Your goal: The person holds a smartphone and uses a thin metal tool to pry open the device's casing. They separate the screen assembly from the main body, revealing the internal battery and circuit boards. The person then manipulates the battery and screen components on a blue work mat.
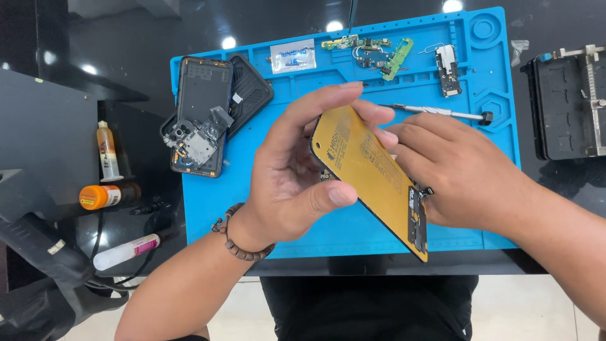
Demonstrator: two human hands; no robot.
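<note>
Both hands hold a phone screen panel (369,173) with a yellow back above the blue work mat (252,189). My left hand (297,167) grips its upper end and left edge between thumb and fingers. On the right side, my right hand (454,173) rests its fingertips against the panel's top edge. A small black flex connector (418,218) hangs at the panel's lower end. An opened phone body (199,126) with a bared board lies at the mat's left, beside a black back cover (249,91).
Small green circuit boards (372,50), a camera module part (448,69) and a thin screwdriver (435,112) lie along the mat's far side. Glue bottles and tubes (107,177) stand left of the mat. A black fixture (568,104) sits at the right.
</note>
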